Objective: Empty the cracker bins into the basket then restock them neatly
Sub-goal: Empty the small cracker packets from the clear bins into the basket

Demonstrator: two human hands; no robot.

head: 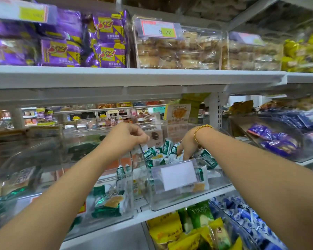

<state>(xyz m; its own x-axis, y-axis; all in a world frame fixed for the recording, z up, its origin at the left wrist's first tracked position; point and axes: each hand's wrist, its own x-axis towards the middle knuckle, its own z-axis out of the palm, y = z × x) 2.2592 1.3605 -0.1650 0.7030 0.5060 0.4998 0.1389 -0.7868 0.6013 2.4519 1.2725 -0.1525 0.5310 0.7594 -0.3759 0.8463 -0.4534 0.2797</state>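
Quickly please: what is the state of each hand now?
Left hand: curled, pinching the clear bin lid, it seems.
Right hand: fingers deep in the cracker packets; grip cannot be told.

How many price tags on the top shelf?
3. Left tag above the purple packs; the 8.00 tag on the middle clear box; right tag on the next box. More may be out of frame.

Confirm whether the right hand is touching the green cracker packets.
Touching: the head view shows the right hand with fingers buried among the green cracker packets.
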